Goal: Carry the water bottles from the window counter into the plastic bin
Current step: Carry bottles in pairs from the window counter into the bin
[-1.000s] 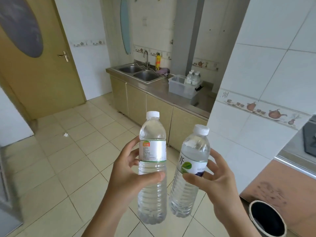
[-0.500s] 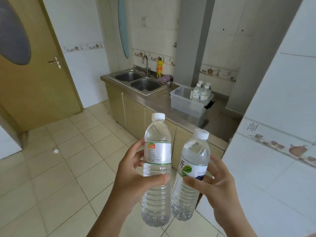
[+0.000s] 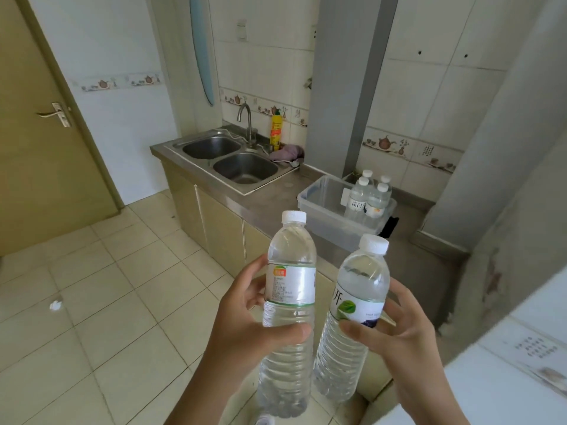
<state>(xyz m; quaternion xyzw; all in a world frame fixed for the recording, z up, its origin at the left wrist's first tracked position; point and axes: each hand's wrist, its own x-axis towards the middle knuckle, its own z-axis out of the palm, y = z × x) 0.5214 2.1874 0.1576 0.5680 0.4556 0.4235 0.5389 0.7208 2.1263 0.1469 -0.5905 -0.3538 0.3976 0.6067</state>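
My left hand (image 3: 245, 320) grips a clear water bottle (image 3: 290, 283) with a white cap and a silver label, held upright. My right hand (image 3: 399, 332) grips a second water bottle (image 3: 357, 302) with a green-leaf label, tilted slightly to the right. Both are held in front of my chest. Ahead on the steel counter stands the clear plastic bin (image 3: 319, 207), with several water bottles (image 3: 366, 197) standing in its right end. Its left part holds nothing.
A double steel sink (image 3: 227, 157) with a tap and a yellow bottle (image 3: 275, 130) lies left of the bin. A grey pillar (image 3: 343, 87) rises behind the bin. A tiled wall corner (image 3: 506, 348) stands close on my right. A tan door (image 3: 36, 133) is at the left.
The view has moved closer to the counter; the bin and sink appear larger and lower. Both hands still hold their bottles the same way.
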